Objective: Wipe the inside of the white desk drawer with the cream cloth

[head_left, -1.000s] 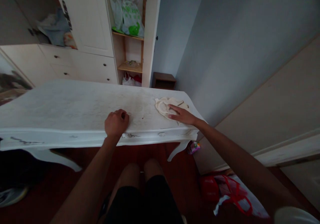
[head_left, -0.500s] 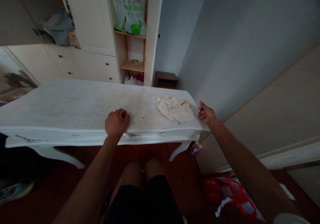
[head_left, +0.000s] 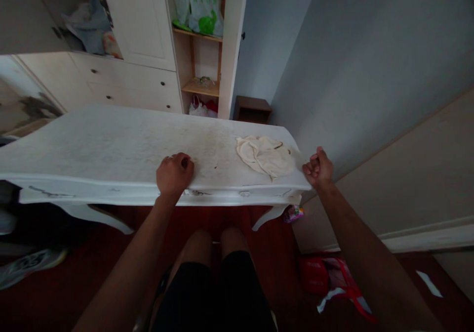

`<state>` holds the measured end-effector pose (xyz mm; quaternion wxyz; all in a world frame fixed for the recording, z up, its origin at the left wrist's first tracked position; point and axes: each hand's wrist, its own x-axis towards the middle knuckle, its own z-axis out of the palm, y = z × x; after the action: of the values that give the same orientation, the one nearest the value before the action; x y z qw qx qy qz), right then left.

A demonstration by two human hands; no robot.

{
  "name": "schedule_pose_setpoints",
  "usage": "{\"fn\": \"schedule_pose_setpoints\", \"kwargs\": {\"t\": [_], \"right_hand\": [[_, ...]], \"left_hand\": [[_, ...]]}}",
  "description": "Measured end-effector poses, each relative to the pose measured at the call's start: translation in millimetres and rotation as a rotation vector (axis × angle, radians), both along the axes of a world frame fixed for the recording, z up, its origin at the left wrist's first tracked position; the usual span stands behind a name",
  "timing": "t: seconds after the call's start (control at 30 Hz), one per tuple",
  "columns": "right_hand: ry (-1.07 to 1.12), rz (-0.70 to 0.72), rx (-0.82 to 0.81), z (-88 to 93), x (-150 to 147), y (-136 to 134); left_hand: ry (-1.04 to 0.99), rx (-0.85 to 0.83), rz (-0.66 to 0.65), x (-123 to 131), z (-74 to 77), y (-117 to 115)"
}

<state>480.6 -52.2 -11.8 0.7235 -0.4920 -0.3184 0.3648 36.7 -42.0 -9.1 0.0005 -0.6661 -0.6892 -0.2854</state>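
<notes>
My left hand rests in a loose fist on the white table, by its front edge. A ring shows on one finger, and the curl of the fingers looks hollow. Beyond the table's right end, my right hand is closed in a fist with the fingers turned up, nothing visible in it. Between the two hands, nearer the right one, a crumpled cream cloth lies on the tabletop. Greyish smudges and a small dark speck mark the top near my left hand.
Behind the table stands a white cabinet with open shelves holding plastic bags. A small brown box-like unit sits by the wall. Red bags lie on the floor at right, a shoe at left.
My right hand has moved right, away from the cloth, and turned its fingers upward. My left hand stays by the front edge. The view has tilted slightly down.
</notes>
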Motion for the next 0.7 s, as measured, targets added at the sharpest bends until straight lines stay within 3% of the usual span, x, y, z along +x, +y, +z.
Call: {"fn": "schedule_pose_setpoints", "kwargs": {"t": [0.23, 0.7], "right_hand": [[-0.087, -0.066, -0.043, 3.5, -15, 4], [-0.143, -0.066, -0.021, -2.7, -10, 11]], "left_hand": [[-0.008, 0.023, -0.023, -2, -2.9, -1], [-0.013, 0.047, -0.047, -4, -5.3, 0]]}}
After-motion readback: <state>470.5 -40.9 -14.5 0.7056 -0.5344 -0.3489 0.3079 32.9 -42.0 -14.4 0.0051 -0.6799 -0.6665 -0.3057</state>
